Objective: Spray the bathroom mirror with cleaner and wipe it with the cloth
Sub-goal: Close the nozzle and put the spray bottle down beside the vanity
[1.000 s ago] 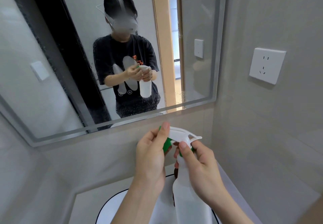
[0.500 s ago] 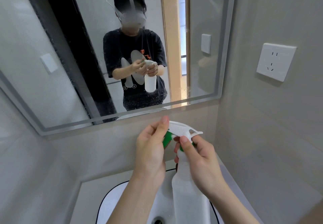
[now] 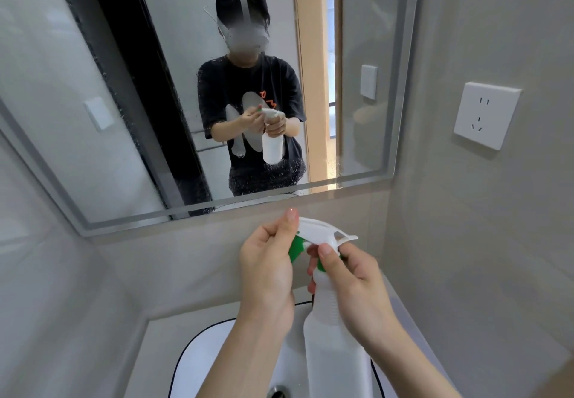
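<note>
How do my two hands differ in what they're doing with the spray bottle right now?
The left hand pinches the green nozzle at the front of the spray bottle, fingers pointing up; the right hand wraps the bottle's neck, thumb by the trigger head. The left hand sits nearer the mirror, the right lower down, above the sink. Both grip the same bottle.
</note>
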`<state>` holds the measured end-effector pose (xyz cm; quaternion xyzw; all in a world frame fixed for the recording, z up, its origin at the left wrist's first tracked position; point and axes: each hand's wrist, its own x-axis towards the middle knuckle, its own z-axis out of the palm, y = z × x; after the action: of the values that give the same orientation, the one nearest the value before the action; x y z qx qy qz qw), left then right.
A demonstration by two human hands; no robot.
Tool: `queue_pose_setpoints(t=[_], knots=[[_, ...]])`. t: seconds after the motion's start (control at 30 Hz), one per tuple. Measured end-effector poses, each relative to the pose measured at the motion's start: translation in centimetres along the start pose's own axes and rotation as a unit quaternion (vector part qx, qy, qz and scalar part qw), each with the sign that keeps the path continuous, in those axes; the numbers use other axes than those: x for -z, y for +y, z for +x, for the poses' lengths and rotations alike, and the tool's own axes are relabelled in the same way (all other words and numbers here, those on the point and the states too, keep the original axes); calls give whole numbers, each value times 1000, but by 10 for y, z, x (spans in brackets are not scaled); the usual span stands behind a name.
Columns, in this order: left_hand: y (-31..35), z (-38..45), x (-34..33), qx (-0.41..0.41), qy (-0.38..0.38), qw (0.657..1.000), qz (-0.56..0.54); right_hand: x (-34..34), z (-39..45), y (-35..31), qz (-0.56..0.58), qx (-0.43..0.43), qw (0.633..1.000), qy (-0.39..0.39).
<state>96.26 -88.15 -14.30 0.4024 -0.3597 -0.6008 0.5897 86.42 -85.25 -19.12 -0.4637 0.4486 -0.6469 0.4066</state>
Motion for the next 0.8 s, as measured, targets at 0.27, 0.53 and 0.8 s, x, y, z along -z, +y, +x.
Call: queue_pose_setpoints(t=[0.27, 0.53, 0.8], knots=[[8, -8, 3, 5, -35, 999, -35, -2, 5, -1, 25, 18, 999, -16], [1, -9, 19, -19, 3, 1000, 4, -16, -12, 6, -5, 15, 1000, 5], [-7, -17, 63, -2, -36, 999, 22, -46, -53, 13, -33, 2, 997, 76]])
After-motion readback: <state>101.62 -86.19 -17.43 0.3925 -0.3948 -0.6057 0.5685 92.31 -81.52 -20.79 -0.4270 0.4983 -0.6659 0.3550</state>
